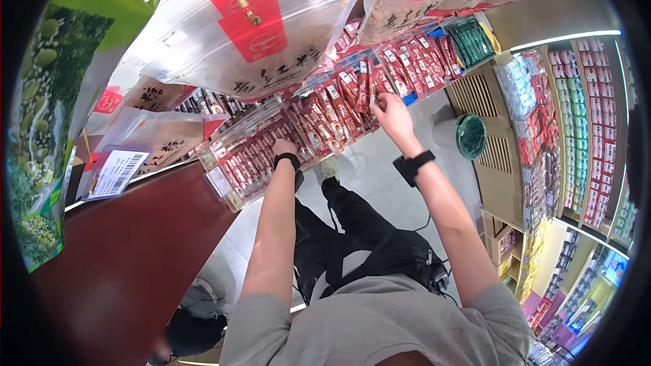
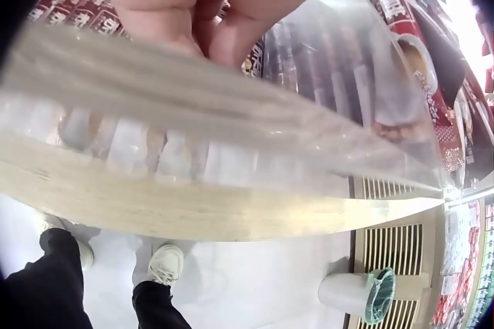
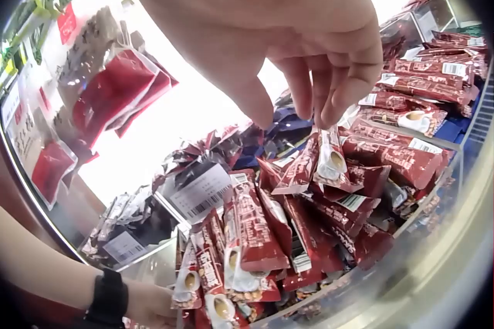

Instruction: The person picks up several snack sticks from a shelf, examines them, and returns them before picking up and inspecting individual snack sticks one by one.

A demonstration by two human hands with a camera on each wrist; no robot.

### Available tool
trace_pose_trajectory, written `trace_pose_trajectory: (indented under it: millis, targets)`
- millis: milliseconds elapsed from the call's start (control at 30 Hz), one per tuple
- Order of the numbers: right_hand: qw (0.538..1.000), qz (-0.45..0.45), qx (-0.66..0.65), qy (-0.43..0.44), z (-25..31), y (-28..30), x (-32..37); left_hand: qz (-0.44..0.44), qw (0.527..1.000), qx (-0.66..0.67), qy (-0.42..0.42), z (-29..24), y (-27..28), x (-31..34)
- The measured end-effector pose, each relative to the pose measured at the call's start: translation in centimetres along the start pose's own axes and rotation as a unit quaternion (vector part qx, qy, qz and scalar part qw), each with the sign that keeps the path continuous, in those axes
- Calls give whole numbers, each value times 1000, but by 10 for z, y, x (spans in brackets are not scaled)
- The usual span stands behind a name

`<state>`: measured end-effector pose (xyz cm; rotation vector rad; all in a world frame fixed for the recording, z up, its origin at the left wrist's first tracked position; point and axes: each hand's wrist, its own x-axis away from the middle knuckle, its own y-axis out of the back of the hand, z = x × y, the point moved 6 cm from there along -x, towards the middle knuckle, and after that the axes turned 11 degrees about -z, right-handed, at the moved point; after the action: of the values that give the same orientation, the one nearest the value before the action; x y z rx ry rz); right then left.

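Note:
Red stick sachets printed with a white cup fill the clear bins along the shelf. My right hand (image 3: 309,59) is bent over one bin, its fingertips pinching the upper end of a sachet (image 3: 330,165) that stands up from the pile. Other sachets (image 3: 258,240) lie jumbled below it. In the head view, my left hand (image 1: 285,147) reaches down into the neighbouring bin of sachets (image 1: 251,163), laid in neat rows. Behind the blurred bin wall (image 2: 193,105) in the left wrist view, its fingertips are hidden, and I cannot tell whether they grip a sachet.
Large clear bags (image 1: 271,34) with red labels hang over the back of the bins. Green packets (image 1: 469,42) fill the far bin. A dark red counter (image 1: 122,264) lies at left. A bin with a green liner (image 1: 471,137) stands on the floor at right.

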<state>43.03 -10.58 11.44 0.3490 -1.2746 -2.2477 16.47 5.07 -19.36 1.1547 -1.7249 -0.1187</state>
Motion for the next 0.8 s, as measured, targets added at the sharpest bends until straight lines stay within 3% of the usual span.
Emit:
trace_pose_trajectory:
  millis: [67, 167, 200, 233, 267, 300, 333, 367, 400, 433, 500, 633, 733, 800]
  targets:
    - [996, -52, 66, 3, 1, -5, -10, -6, 1000, 17, 1, 25, -16, -28]
    - [992, -25, 113, -44, -9, -24, -23, -9, 998, 63, 2, 34, -15, -31]
    - [992, 1, 101, -74, -14, -29, -26, 17, 987, -74, -141, 22, -14, -25]
    - [988, 35, 107, -104, -22, -37, -30, 42, 937, -208, -278, 10, -13, -14]
    - [988, 43, 100, -113, -27, -41, -35, 31, 989, -89, -113, -10, 10, 16]
    - [987, 49, 94, -121, -32, -46, -36, 29, 990, -89, -109, -10, 10, 18]
    - [987, -42, 129, -84, -30, -42, -37, 26, 997, -23, -67, -7, 13, 18]
    - [991, -51, 101, -76, -34, -43, -41, 22, 998, 43, -26, -5, 15, 20]
    - [993, -13, 62, -104, -36, -44, -43, 38, 985, 153, 66, -37, 38, 66]
    - [991, 26, 24, -133, -37, -45, -44, 36, 985, 154, 68, -39, 43, 69]
    - [994, 16, 28, -103, -35, -45, -47, 32, 996, 31, -83, -55, 52, 74]
    - [988, 31, -11, -153, -35, -37, -45, 8, 981, 90, -174, -88, 88, 118]
    - [992, -104, -7, -68, -7, -9, -29, 17, 972, 132, -193, -110, 110, 157]
    - [993, -105, -45, -18, 15, -3, -7, 73, 951, 211, -216, -114, 107, 171]
